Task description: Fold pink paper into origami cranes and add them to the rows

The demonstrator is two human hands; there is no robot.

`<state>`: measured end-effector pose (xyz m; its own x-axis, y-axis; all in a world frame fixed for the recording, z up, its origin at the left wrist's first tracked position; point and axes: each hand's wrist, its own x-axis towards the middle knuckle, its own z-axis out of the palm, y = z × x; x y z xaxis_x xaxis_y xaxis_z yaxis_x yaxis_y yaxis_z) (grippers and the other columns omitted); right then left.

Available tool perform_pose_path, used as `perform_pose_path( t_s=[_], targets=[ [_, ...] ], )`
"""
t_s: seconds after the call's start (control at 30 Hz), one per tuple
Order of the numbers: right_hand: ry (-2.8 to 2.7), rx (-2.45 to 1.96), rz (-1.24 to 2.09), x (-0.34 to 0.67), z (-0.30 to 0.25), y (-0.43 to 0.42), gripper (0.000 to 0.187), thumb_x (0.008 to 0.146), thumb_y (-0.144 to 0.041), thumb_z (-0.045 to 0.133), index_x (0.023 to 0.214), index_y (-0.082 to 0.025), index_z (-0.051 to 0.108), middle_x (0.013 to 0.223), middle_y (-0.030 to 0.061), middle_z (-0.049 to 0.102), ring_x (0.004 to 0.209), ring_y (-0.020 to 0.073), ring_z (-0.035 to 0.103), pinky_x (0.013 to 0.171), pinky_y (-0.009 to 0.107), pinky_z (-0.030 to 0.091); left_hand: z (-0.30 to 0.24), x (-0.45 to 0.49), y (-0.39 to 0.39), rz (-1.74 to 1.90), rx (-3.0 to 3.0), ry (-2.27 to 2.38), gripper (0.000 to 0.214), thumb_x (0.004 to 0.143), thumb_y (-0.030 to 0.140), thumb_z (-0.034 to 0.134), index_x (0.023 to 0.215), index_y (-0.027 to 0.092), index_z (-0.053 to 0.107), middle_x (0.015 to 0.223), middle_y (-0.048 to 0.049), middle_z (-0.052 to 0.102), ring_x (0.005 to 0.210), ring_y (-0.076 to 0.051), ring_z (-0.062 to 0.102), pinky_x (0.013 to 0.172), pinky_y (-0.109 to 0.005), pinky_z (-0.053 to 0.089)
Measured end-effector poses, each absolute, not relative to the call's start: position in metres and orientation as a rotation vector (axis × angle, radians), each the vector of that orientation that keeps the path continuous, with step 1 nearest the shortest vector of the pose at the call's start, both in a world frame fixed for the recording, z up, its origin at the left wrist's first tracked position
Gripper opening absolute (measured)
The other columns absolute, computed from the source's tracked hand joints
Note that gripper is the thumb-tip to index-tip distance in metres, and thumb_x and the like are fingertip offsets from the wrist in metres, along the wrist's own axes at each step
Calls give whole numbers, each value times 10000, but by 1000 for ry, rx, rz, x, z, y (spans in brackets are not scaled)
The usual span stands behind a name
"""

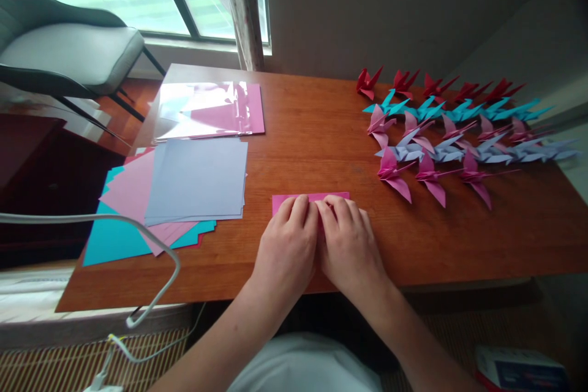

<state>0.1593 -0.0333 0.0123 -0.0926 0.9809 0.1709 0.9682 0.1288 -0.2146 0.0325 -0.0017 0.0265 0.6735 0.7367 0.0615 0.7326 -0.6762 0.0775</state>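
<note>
A magenta sheet of origami paper [280,203] lies near the table's front edge. Only its far strip and left corner show; the rest is beneath my hands. My left hand [288,244] presses on it with curled fingers held close together. Right beside it, my right hand [350,246] is curled over the same sheet, fingertips meeting the left ones near the middle. My thumbs and the near side of the paper are hidden.
Folded paper cranes in red, turquoise [427,108], light pink, pale lilac and magenta [432,177] stand in rows at right. Loose coloured sheets [197,177] lie at left, with a plastic paper packet [206,110] behind. A white cable [156,236] loops over the left front.
</note>
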Motion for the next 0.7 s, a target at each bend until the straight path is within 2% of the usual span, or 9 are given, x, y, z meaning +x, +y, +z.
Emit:
perform_pose_path(
  t_s=[0.27,0.47,0.57,0.7],
  targets=[
    [-2090,-1968,48,184,13,-46,335,909,-170,572,1236,-199,639,1191,124,647,1074,309,559,905,450,446,22,30,-4,182,2872,1284,391,885,77,468,1234,26,637,1247,-181,650,1209,-330,560,1095,-406,456],
    [-2010,-2025,-93,211,5,-56,326,911,-154,545,1220,-184,647,1091,137,643,979,298,558,853,437,479,23,31,-6,123,2851,1319,371,917,88,444,1231,80,640,1258,-169,638,1205,-313,561,1092,-420,457],
    [-1981,-2045,-148,225,1,-59,358,905,-113,521,1239,-177,632,1053,135,644,953,295,568,848,442,496,22,31,-6,112,2837,1292,364,917,79,444,1219,67,646,1256,-183,629,1216,-323,548,1105,-429,446],
    [-1926,-1903,-115,221,2,-60,383,919,-80,492,1257,-202,626,1105,134,651,1025,298,601,911,470,519,22,31,-5,138,2816,1284,367,904,75,456,1218,50,644,1249,-190,625,1215,-330,546,1110,-427,443]
  ],
)
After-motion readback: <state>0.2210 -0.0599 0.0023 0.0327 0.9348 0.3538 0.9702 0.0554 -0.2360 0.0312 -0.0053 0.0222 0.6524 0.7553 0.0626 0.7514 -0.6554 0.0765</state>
